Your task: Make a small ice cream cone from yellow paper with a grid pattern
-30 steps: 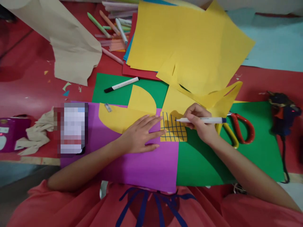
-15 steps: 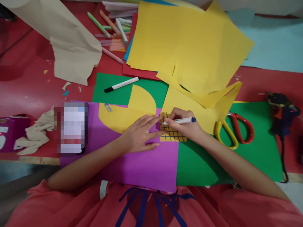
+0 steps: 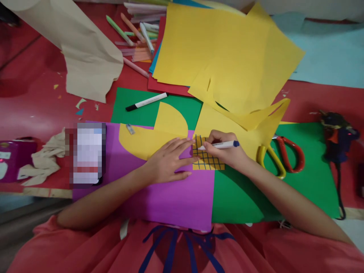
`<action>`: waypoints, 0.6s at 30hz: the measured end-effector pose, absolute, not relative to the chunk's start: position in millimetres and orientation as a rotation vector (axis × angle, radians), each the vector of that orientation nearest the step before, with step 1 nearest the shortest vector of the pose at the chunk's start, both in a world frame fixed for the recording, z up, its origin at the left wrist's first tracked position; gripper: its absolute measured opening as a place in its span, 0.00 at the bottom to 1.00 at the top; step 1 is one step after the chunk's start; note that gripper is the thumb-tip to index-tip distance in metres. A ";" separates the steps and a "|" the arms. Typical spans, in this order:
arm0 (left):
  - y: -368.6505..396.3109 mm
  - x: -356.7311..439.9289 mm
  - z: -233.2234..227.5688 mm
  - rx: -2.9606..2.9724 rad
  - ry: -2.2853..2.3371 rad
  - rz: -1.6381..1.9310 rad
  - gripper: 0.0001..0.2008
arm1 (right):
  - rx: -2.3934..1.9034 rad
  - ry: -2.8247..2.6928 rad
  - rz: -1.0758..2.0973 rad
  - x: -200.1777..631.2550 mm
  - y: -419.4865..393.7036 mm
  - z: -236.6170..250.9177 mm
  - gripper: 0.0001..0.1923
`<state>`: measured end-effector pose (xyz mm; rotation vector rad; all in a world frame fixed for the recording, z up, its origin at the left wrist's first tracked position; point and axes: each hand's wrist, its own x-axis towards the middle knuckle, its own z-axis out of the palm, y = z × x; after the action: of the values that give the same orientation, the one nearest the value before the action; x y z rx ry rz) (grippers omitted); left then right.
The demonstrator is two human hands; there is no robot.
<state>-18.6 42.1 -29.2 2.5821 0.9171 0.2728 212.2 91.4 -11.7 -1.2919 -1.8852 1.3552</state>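
The right hand pinches a white marker with a blue cap, its tip resting on the small yellow paper square with a blue hand-drawn grid. That square lies where the purple paper sheet meets the green paper sheet, its left edge on the purple and its lower edge just above the green. The left hand lies flat and open, fingers spread, pressing on the purple sheet with its fingertips touching the square's left edge; it grasps nothing.

Above the left hand a curved yellow paper cut-out overlaps the purple sheet. Just right of the right hand, red-and-yellow-handled scissors lie on the green sheet, partly under a curling yellow strip. A dark glue gun sits well apart at the right edge. A second white marker with a black cap lies on green paper farther up. Below the square, the purple and green sheets are bare down to the table's near edge. A large stack of yellow paper sheets crowds the far side.
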 end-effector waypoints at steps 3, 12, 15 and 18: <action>42.1 -18.5 -29.1 2.590 0.915 0.277 0.21 | -1.323 -1.895 1.320 219.1 92.7 -10.6 0.14; 42.6 -17.2 -26.3 2.607 0.924 0.255 0.20 | -1.478 -1.847 1.229 245.0 93.1 -12.3 0.16; 42.6 -17.3 -26.7 2.602 0.926 0.255 0.20 | -1.506 -1.815 1.227 251.1 93.3 -10.5 0.15; 42.4 -17.5 -27.0 2.599 0.925 0.257 0.20 | -1.550 -1.773 1.223 255.4 93.3 -8.6 0.15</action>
<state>-17.5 42.4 -27.0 2.5988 0.9249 0.2570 255.4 93.3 -8.6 -1.5502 -1.7727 1.2233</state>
